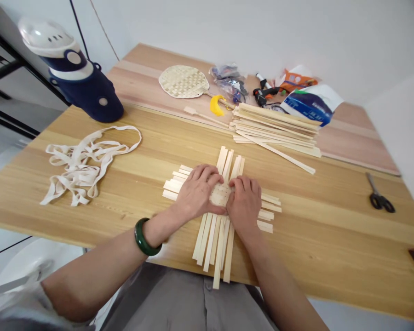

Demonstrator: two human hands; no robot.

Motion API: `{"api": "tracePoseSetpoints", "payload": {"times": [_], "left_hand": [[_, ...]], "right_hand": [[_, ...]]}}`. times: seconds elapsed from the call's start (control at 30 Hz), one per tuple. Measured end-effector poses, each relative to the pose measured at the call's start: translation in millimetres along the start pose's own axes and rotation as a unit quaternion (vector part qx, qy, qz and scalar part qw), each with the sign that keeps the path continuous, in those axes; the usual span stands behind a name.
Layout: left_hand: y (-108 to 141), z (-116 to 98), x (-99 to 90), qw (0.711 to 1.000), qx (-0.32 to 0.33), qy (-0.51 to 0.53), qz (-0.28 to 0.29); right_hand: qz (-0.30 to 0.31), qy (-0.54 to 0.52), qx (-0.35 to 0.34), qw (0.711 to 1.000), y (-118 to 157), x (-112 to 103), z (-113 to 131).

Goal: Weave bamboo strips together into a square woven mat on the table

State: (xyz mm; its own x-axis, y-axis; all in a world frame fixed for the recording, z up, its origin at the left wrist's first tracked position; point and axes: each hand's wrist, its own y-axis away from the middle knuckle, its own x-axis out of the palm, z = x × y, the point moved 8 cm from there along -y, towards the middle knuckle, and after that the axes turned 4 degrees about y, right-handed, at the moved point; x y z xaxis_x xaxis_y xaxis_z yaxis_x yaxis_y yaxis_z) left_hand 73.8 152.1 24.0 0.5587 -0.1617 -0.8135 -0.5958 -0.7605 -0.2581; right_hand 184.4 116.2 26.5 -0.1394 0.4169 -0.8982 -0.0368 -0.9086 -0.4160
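Observation:
A small woven square of pale flat strips, bamboo or thin wood by the look of it, lies on the table near its front edge. Loose strip ends stick out from it on all four sides. My left hand lies over its left side, thumb along the near edge and fingers bent round the far corner. Over the right side, my right hand curls with its fingertips pressed on the weave's edge. Both hands grip the woven strips, and their palms hide part of them. A dark green bangle circles my left wrist.
Behind the weave lie a stack of spare strips, a woven fan, a yellow curved item, a glue gun and plastic packages. White ribbon and a blue bottle stand left. Scissors lie right.

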Motion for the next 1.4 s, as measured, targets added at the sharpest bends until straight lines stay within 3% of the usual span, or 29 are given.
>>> {"api": "tracePoseSetpoints", "payload": {"times": [0.37, 0.57, 1.4], "left_hand": [[-0.4, 0.2, -0.2, 1.0, 0.001, 0.014, 0.005], [2.0, -1.7, -2.9, 1.0, 0.01, 0.019, -0.004], [0.0, 2.1, -0.3, 0.999, -0.023, 0.02, -0.012]], "right_hand": [[-0.001, -0.025, 0.005, 1.0, 1.4, -1.4, -0.7], [-0.072, -0.059, 0.082, 0.992, 7.7, -15.7, -13.9], [0.005, -0.038, 0.068, 0.997, 1.3, 2.5, -13.9]]}}
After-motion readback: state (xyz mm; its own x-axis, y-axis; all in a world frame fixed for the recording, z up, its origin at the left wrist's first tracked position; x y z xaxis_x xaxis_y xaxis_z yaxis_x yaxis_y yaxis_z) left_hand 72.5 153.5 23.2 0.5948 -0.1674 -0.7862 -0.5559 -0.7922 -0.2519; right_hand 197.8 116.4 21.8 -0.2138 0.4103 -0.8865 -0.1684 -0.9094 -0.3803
